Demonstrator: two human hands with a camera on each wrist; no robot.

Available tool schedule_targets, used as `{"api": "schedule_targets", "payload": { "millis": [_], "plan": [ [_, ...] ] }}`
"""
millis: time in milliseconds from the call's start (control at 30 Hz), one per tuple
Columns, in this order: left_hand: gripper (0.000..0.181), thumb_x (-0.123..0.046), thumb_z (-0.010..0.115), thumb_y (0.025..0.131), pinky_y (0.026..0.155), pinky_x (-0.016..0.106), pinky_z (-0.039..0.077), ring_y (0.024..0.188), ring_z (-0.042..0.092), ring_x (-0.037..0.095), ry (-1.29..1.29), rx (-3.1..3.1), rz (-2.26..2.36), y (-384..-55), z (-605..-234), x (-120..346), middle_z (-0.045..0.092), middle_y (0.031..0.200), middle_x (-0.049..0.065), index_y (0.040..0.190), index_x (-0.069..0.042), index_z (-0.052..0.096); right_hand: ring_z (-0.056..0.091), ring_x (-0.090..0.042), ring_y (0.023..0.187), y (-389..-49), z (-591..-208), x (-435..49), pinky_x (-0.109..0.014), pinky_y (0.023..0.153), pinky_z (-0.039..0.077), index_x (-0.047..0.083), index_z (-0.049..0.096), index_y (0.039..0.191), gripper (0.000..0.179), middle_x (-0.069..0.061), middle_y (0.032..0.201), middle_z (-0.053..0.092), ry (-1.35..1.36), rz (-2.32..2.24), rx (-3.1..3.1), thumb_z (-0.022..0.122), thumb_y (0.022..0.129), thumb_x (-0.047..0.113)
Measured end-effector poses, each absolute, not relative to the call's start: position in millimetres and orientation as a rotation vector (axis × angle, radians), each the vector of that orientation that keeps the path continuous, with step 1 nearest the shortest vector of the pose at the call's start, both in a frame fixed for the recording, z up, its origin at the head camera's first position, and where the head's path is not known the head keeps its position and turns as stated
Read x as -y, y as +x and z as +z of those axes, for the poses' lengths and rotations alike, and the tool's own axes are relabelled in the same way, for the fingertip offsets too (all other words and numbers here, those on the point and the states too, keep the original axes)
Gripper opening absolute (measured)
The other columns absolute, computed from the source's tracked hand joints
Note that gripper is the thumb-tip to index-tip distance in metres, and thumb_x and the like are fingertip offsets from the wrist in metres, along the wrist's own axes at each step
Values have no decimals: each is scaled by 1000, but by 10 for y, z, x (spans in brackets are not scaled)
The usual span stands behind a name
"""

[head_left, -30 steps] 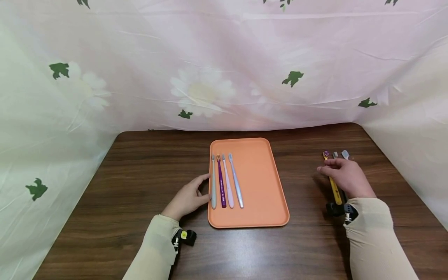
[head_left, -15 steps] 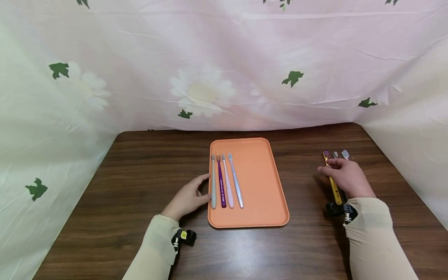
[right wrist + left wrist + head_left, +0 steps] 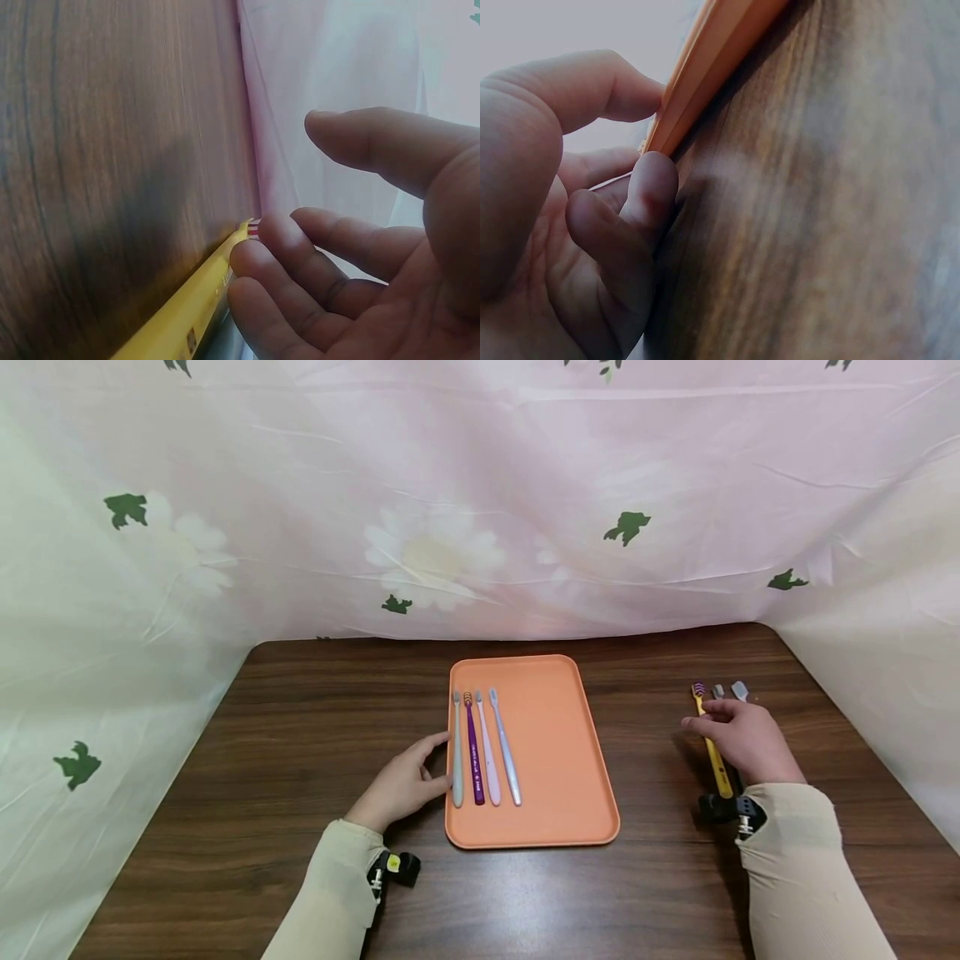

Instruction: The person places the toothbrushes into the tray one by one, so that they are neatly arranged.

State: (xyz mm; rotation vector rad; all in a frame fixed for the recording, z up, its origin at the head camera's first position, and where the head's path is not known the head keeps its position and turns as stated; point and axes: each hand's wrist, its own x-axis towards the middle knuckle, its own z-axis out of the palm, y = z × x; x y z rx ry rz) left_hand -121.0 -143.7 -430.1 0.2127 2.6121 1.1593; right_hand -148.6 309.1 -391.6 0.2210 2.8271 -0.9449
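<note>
On the left part of an orange tray lie a pale green toothbrush, a purple toothbrush, a pink toothbrush and a light blue toothbrush. My left hand touches the tray's left rim with its fingertips, thumb and index finger spread apart. At the right, a yellow toothbrush with purple bristles lies on the table. My right hand hovers over it, and the right wrist view shows the thumb well apart from the fingers, which are beside the yellow handle.
Two more toothbrushes, one dark with a grey head and one with a pale blue-grey head, lie right of the yellow one, mostly hidden under my hand. A floral curtain borders the wooden table.
My right hand has shifted very slightly. My left hand, the tray and the toothbrushes have stayed in place.
</note>
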Motion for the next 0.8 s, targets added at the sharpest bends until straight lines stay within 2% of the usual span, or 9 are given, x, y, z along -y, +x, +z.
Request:
{"api": "schedule_targets", "payload": {
  "millis": [800],
  "plan": [
    [68,-28,68,84,49,32,44,55,53,16,232,-2606,1166,-1222,-4309,1444,54,63,2,144,-25,35,53,-36,93,-1491,-3924,-3101,-36,62,49,-8,45,130,75,-33,121,47,252,-947,-2828,55,87,53]
  ]
}}
